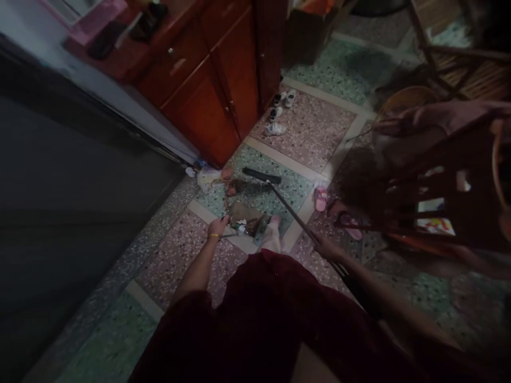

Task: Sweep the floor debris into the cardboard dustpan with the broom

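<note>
Terrazzo floor, left hand gripping dustpan full of litter at 12 o'clock of the body, right hand clenched on broom handle, head at 11 o'clock.

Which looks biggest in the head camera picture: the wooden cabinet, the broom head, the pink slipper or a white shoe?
1. Wooden cabinet, by far the largest.
2. Broom head.
3. Pink slipper and white shoe look about alike; the shoe lies farther off, so I won't rank them.
</note>
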`<state>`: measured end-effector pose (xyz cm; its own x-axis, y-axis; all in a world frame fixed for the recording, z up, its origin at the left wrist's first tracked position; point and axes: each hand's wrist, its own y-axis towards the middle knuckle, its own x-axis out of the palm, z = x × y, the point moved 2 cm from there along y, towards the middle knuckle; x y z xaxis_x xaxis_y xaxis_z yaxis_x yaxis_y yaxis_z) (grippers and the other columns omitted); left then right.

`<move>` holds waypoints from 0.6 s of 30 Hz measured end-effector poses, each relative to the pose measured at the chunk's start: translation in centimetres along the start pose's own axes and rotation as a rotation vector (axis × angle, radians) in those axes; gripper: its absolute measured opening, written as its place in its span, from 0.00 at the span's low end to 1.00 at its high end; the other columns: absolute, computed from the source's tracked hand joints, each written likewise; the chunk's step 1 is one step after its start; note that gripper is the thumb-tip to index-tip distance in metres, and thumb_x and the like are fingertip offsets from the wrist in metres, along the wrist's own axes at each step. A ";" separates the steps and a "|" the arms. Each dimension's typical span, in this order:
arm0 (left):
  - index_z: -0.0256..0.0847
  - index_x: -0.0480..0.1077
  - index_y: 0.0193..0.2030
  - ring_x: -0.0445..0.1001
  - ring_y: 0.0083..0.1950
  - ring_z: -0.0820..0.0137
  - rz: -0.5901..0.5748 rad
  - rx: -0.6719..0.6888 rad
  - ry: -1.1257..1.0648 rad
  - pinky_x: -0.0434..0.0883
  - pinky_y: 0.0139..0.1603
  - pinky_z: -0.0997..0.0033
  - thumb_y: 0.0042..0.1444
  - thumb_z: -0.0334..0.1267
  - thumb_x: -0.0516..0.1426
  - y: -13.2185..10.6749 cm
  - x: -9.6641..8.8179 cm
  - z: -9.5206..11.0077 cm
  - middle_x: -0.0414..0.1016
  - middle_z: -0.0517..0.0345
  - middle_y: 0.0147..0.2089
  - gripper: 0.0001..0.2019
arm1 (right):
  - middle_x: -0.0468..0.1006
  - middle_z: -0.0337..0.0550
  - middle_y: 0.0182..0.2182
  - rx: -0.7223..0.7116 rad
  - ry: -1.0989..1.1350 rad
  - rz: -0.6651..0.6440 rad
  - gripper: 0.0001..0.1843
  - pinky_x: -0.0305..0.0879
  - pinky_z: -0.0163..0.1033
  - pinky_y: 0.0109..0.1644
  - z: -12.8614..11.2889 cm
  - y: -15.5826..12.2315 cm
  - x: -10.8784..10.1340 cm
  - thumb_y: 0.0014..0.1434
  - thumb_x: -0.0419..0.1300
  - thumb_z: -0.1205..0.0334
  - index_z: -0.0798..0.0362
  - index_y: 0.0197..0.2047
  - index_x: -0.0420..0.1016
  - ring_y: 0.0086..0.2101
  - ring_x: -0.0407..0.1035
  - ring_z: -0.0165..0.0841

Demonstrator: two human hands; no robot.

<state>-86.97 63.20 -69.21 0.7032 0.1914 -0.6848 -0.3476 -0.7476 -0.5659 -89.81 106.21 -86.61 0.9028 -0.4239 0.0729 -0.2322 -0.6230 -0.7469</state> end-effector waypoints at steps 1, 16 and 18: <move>0.34 0.79 0.51 0.77 0.57 0.56 0.011 -0.016 -0.023 0.66 0.46 0.69 0.72 0.51 0.42 0.1 -0.1 0.3 0.78 0.36 0.54 0.29 | 0.77 0.52 0.52 -0.011 -0.058 0.014 0.44 0.68 0.30 0.42 -0.9 1.7 -1.9 0.55 0.52 0.76 0.59 0.75 0.54 0.40 0.75 0.31; 0.33 0.78 0.51 0.78 0.54 0.62 0.015 -0.304 -0.371 0.68 0.48 0.73 0.72 0.49 0.45 3.9 -0.7 7.1 0.80 0.42 0.52 0.26 | 0.71 0.65 0.59 -0.066 -0.714 -0.099 0.42 0.68 0.41 0.57 -18.4 26.1 -13.9 0.63 0.53 0.71 0.62 0.77 0.44 0.58 0.70 0.45; 0.34 0.78 0.52 0.77 0.55 0.60 0.002 -0.329 -0.398 0.68 0.49 0.72 0.72 0.51 0.45 4.7 -0.7 8.1 0.80 0.41 0.53 0.27 | 0.73 0.68 0.56 -0.075 -0.766 -0.156 0.42 0.69 0.43 0.57 -17.2 25.2 -13.0 0.63 0.52 0.72 0.66 0.77 0.43 0.56 0.72 0.46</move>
<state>-94.14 64.67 -75.11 0.3899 0.3694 -0.8435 -0.0895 -0.8965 -0.4340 -113.65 84.73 -95.03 0.9189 0.2264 -0.3231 -0.0816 -0.6921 -0.7171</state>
